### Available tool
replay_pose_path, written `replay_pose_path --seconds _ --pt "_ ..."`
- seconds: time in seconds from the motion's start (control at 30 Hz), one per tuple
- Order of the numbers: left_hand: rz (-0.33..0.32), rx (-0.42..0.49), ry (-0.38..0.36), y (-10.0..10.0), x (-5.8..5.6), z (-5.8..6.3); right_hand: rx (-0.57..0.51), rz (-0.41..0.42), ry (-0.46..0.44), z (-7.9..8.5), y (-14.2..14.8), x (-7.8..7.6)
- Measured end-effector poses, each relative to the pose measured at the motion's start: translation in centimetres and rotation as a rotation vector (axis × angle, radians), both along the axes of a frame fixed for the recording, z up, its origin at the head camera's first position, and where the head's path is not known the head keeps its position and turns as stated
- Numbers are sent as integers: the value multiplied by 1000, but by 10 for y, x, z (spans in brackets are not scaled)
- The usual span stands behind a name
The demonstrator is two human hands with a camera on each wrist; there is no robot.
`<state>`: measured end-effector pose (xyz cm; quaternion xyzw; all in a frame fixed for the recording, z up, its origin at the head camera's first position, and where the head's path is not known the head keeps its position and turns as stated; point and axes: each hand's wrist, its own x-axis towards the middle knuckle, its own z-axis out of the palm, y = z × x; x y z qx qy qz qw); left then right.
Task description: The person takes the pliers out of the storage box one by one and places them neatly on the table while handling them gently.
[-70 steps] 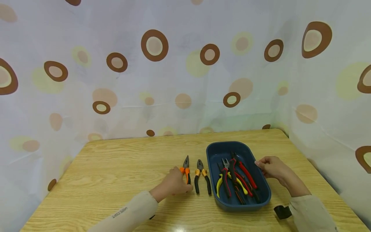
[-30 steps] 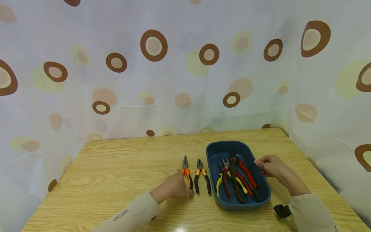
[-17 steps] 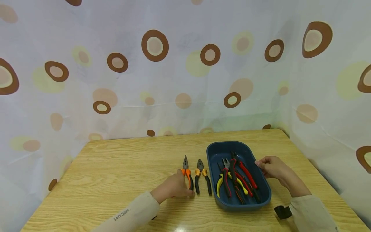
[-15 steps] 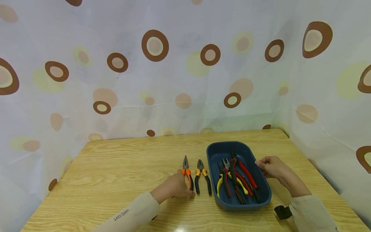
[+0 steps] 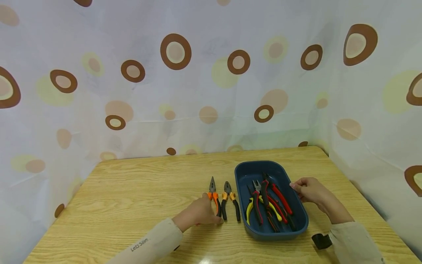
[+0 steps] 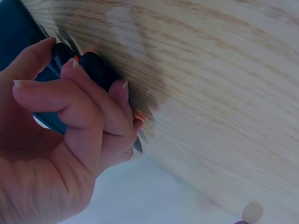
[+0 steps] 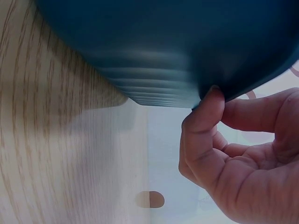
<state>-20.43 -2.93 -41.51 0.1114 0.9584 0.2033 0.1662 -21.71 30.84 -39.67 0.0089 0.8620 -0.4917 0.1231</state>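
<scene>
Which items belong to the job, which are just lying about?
Likely job:
orange-handled pliers, held by left hand
blue tray, pinched by right hand
pliers inside tray
yellowish-handled pliers between

Incidental:
patterned cloth, backdrop
black object, purpose unclear

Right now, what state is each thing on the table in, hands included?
Orange-handled pliers: held, jaws apparently closed.
Yellow-and-black pliers: lying loose, handles apart.
Blue tray: upright, open-topped, loaded.
Pliers inside: heaped, overlapping.
Left hand: gripping orange-handled pliers.
Right hand: pinching tray's edge.
</scene>
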Motion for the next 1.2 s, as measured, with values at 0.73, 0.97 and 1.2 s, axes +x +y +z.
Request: replay_pose_path --seconds 0.73,0.97,1.2 --pt "-159 -78 179 17 -7 66 -13 2 7 0 0 -1" --pt "-206 -35 238 42 -8 81 -1 3 7 1 0 0" --pt "-272 -23 282 76 -14 83 -2 9 7 2 0 0"
